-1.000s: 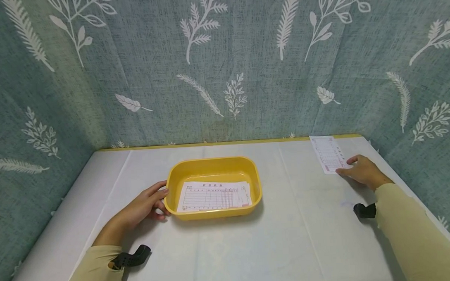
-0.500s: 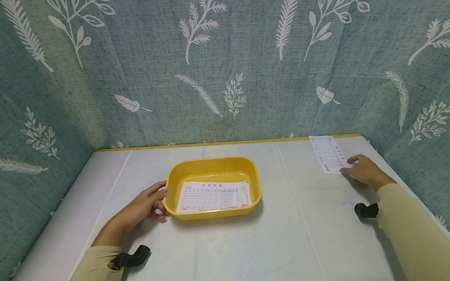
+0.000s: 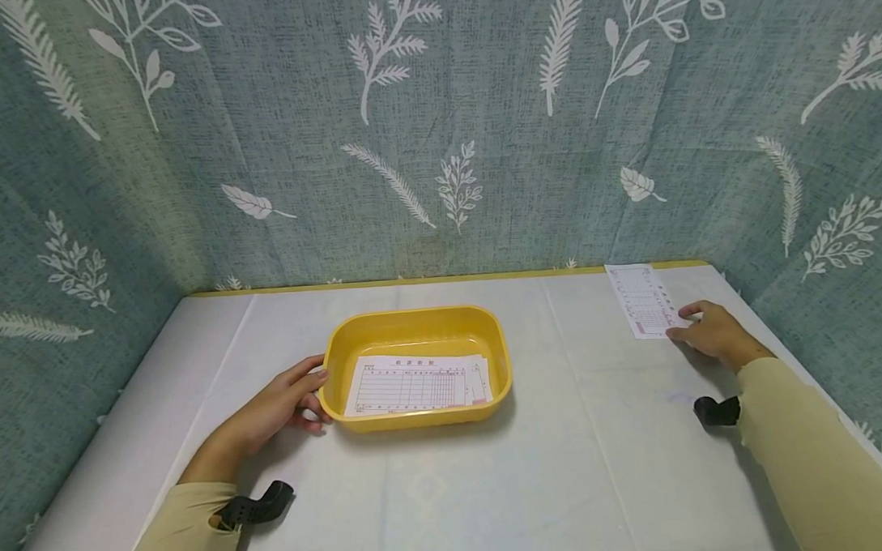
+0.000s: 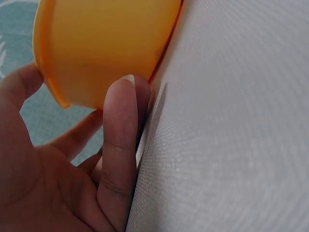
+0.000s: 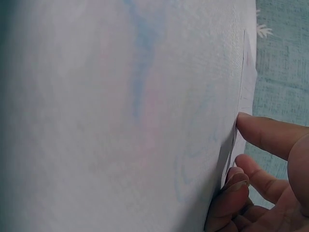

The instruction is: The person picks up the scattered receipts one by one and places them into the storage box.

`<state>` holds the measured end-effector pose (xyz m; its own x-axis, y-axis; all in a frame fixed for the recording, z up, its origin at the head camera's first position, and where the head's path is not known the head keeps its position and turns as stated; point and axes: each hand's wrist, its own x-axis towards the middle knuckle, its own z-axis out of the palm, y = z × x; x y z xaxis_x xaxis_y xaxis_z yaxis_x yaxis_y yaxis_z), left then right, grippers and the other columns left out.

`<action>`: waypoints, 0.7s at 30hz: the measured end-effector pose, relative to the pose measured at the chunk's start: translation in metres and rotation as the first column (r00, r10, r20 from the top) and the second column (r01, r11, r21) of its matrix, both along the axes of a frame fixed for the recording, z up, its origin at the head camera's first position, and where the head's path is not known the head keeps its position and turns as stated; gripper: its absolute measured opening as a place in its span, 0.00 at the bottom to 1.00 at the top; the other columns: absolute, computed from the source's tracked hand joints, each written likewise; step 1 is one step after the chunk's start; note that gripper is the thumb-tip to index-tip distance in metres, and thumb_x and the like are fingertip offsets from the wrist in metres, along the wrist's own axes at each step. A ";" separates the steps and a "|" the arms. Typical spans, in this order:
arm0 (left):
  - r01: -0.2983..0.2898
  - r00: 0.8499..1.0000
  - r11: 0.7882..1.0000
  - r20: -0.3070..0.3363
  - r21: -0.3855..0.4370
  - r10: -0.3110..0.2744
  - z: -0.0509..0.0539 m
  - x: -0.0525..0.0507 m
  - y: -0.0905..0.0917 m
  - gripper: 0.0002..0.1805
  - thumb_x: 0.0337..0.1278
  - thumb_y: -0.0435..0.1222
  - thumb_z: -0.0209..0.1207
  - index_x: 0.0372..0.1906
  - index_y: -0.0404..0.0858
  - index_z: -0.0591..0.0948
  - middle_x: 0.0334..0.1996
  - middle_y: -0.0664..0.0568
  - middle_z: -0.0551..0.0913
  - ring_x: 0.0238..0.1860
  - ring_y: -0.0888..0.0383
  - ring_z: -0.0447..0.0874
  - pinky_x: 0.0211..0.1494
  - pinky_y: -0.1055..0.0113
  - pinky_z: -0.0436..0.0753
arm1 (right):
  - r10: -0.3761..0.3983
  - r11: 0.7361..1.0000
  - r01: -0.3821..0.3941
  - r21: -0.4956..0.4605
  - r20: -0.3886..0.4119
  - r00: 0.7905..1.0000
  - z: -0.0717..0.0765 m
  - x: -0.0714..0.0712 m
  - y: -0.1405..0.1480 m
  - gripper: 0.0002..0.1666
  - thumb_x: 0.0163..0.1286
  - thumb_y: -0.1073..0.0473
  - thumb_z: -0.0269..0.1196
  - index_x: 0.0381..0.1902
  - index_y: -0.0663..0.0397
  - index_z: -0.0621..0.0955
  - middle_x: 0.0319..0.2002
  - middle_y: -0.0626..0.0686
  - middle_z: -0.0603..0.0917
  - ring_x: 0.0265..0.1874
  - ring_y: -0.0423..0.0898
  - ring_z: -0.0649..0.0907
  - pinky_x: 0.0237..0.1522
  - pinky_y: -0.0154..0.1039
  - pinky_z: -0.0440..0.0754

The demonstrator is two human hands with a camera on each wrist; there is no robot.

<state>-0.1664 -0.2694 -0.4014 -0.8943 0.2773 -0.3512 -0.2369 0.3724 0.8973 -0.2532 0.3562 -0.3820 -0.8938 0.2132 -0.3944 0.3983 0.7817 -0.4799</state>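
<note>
A yellow plastic basin (image 3: 421, 420) stands left of the middle of the white table. Several printed form slips (image 3: 416, 386) lie loosely overlapped inside it. My left hand (image 3: 279, 407) holds the basin's left end, fingertips at the rim and outer wall; the left wrist view shows bent fingers (image 4: 119, 140) low against the wall. Far right, a single form slip (image 3: 640, 302) lies flat, its top reaching the table's back edge. My right hand (image 3: 720, 335) pinches its lower right corner. In the right wrist view the slip (image 5: 248, 87) appears nearly edge-on by the fingertips.
The white table cover (image 3: 449, 494) has faint creases and coloured marks. Teal leaf-patterned cloth (image 3: 423, 187) hangs behind and on both sides, with a yellow strip (image 3: 543, 275) along the back edge. Black wrist mounts (image 3: 263, 505) sit on both sleeves.
My right thumb has shifted slightly right along the slip's lower edge to its corner. The left hand, basin and slips stay in place.
</note>
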 end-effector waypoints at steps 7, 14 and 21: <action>-0.002 1.000 1.000 0.002 0.003 0.002 -0.001 -0.001 0.001 0.39 0.77 0.51 0.46 0.79 0.37 0.47 0.26 0.51 0.82 0.34 0.55 0.86 0.38 0.64 0.86 | -0.005 1.000 0.005 -0.005 -0.004 1.000 0.001 0.001 -0.001 0.40 0.72 0.53 0.60 0.71 0.70 0.57 0.68 0.77 0.57 0.59 0.69 0.66 0.63 0.65 0.66; -0.007 1.000 1.000 0.008 -0.010 0.007 0.000 -0.001 0.002 0.39 0.77 0.52 0.45 0.79 0.37 0.47 0.27 0.51 0.84 0.34 0.55 0.86 0.38 0.64 0.87 | -0.030 1.000 0.030 0.003 -0.002 1.000 -0.001 -0.002 -0.004 0.39 0.73 0.53 0.59 0.70 0.70 0.58 0.68 0.76 0.59 0.58 0.68 0.67 0.62 0.64 0.67; -0.006 1.000 1.000 0.013 -0.022 0.006 0.001 -0.001 0.002 0.39 0.76 0.53 0.45 0.79 0.38 0.47 0.28 0.50 0.85 0.35 0.55 0.86 0.39 0.65 0.87 | -0.052 0.999 0.053 0.011 -0.006 0.999 -0.003 -0.005 -0.005 0.37 0.73 0.53 0.59 0.70 0.70 0.60 0.68 0.75 0.59 0.53 0.65 0.67 0.56 0.61 0.70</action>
<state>-0.1678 -0.2672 -0.4007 -0.8913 0.2643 -0.3685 -0.2505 0.3904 0.8859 -0.2587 0.3507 -0.3846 -0.8834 0.2643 -0.3870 0.4363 0.7651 -0.4736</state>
